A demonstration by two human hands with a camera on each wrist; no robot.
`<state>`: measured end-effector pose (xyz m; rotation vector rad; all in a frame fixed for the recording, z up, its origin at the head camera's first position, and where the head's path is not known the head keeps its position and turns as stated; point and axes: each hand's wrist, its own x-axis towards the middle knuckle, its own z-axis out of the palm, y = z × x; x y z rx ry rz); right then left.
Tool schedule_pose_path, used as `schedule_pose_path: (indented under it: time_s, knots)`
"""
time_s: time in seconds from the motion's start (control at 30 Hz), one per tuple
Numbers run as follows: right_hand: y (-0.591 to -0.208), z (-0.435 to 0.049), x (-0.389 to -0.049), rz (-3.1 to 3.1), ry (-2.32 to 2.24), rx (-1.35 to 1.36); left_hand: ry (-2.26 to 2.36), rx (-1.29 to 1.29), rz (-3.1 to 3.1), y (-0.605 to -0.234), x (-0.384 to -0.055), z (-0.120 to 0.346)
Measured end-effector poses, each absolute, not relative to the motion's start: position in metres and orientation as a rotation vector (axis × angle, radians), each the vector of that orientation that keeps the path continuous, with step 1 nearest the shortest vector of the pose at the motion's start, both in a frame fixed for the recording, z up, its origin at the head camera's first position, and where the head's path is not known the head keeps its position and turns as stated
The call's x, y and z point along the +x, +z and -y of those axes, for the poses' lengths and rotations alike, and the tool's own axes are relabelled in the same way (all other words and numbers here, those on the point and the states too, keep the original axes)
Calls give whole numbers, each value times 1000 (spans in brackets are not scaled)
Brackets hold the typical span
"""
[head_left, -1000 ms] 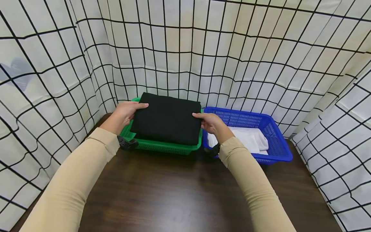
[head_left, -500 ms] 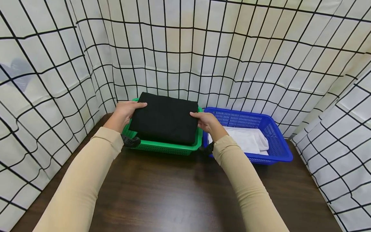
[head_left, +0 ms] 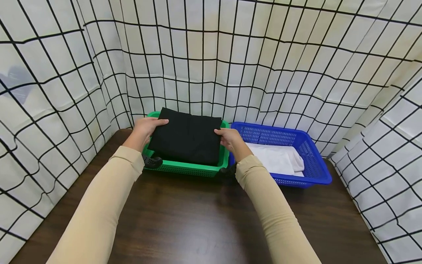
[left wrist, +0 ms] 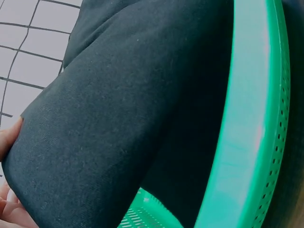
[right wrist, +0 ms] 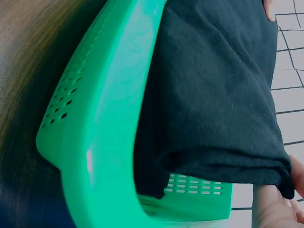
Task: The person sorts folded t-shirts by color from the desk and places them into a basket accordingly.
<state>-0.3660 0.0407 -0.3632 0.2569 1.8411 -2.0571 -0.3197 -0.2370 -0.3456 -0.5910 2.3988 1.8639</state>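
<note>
A folded black cloth (head_left: pixel 188 136) lies over the green plastic basket (head_left: pixel 189 168), tilted with its far edge raised. My left hand (head_left: pixel 144 129) pinches its left side, thumb on top and fingers beneath. On the right side my right hand (head_left: pixel 230 139) grips the edge the same way. In the right wrist view the folded layers of the cloth (right wrist: pixel 216 95) show at the edge between thumb and fingers. More dark fabric (right wrist: pixel 149 166) reaches down inside the basket; whether it is a separate piece I cannot tell.
A blue basket (head_left: pixel 273 132) stands close to the right of the green one, with folded white cloth (head_left: pixel 275 159) inside. White grid-patterned curtain (head_left: pixel 194 66) surrounds the dark wooden table (head_left: pixel 197 212) at the back and sides.
Both hands keep their hold on the black cloth. The right hand and the cloth's right edge have shifted left, and the cloth sits slightly lower over the green basket.
</note>
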Motion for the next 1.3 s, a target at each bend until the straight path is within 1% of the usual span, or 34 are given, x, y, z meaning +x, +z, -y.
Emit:
schedule_pose_path:
  time_s: [0.43,1.3]
  knots:
    - [-381,-35,-360,-1962,-1984,248,1868,-609,-2420,-369,-318,237]
    - [-390,-29,-347,-2225,-1773,211,1814,-568,-2492,-391,-321,227]
